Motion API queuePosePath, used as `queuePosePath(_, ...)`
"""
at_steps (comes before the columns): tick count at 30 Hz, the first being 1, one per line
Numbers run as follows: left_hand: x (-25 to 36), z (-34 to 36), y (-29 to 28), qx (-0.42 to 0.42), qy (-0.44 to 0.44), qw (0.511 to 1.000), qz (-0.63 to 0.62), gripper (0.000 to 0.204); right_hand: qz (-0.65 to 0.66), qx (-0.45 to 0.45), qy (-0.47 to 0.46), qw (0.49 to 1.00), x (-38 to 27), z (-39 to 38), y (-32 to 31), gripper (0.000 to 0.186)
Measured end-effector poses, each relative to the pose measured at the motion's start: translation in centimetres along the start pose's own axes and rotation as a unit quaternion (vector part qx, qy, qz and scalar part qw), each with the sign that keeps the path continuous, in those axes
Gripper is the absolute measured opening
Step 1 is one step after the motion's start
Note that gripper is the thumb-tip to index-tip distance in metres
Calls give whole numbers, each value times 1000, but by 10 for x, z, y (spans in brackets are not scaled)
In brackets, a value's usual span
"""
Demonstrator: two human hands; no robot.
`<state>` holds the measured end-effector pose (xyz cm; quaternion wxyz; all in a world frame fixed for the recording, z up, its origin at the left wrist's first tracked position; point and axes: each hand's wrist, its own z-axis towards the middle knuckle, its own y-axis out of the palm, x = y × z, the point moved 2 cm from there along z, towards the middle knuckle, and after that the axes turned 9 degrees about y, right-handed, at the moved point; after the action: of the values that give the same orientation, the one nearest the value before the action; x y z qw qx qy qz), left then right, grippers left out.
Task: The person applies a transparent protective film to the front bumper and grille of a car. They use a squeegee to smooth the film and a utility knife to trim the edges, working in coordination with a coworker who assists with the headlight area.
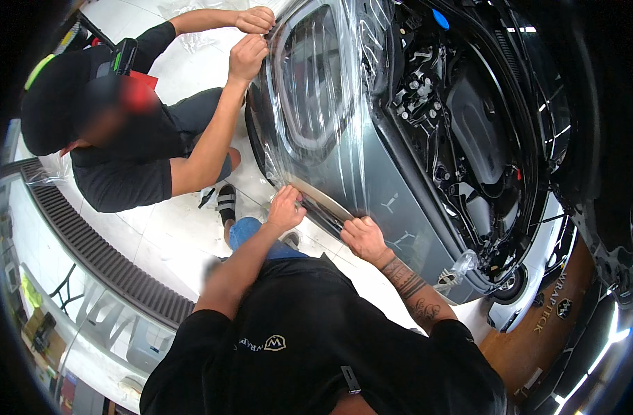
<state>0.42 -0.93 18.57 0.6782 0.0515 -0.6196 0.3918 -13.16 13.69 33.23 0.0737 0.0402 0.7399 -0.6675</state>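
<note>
White tile floor (150,249) from 7 to 10 o'clock, crossed by a dark grate (98,249) at 8. Grey car (392,200) fills 12 to 3, engine bay (479,131) open at 2. Clear film (361,90) lies over its front corner — creased beside the headlight (309,83) at 12, running down to my hands near the dial centre. My left hand (287,207): fingers curled in, pinching the film's lower edge. My right hand (363,237), at 4 o'clock from the left: nearly a fist, closed on the same edge. Tan strip (323,199) shows between them. Co-worker (123,183) at 10 — both hands at the car's edge, 11 o'clock.
</note>
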Motion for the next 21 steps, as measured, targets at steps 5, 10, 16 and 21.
queuePosePath(5, -33, -1, -5, -122, -110, 974, -155, 50, -8, 4, -11, 1000, -1, 0, -3, 7)
queuePosePath(10, -15, 38, -20, -280, -373, 837, -286, 127, -3, -1, -9, 1000, 0, -1, -3, 7)
queuePosePath(16, -26, 44, -7, -277, -503, 710, -408, 143, 8, 2, -5, 1000, 0, -2, -4, 7)
queuePosePath(21, 26, 67, -17, -71, -616, 539, -570, 136, -1, -16, 4, 1000, 1, -4, -3, 7)
